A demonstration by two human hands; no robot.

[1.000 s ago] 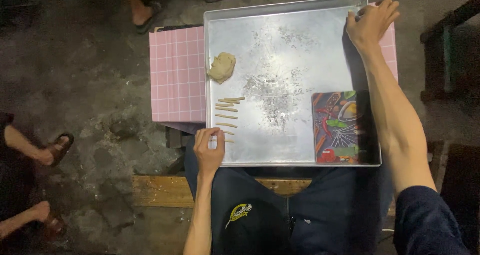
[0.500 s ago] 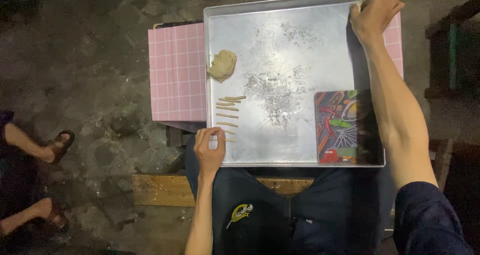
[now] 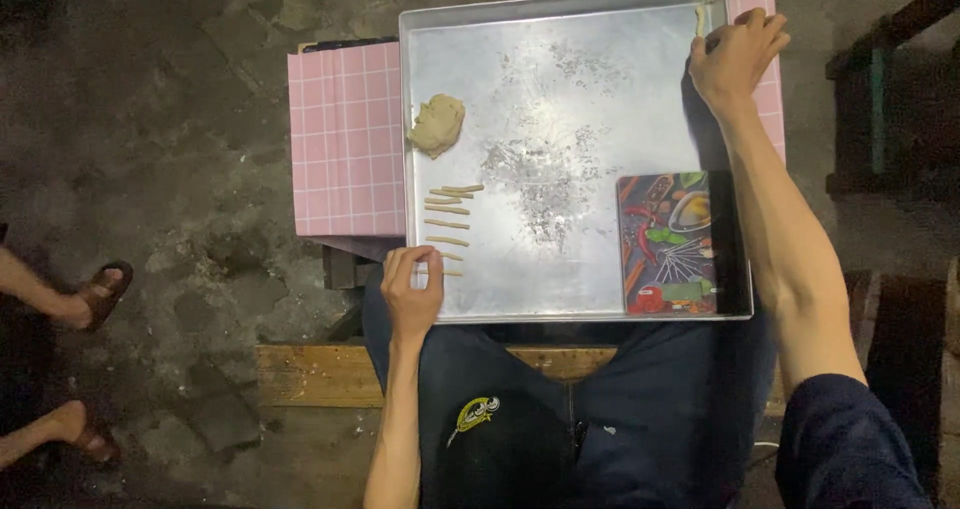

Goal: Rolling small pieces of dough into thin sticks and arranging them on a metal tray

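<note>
Your left hand (image 3: 411,294) is curling fingers over near-left corner of large square metal tray (image 3: 560,99) on pink checked tabletop (image 3: 345,139); right hand (image 3: 735,54) is gripping far-right rim, possibly pinching dough scrap. Pale dough lump (image 3: 438,124) and thin rolled dough sticks (image 3: 448,214) are lying inside along left wall.

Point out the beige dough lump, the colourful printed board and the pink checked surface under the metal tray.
Beige dough lump (image 3: 438,124), head view, middle of the lump.
Colourful printed rectangular board (image 3: 670,244), head view, centre of its face.
Pink checked surface (image 3: 345,139), head view, bare part left of the tray.
</note>
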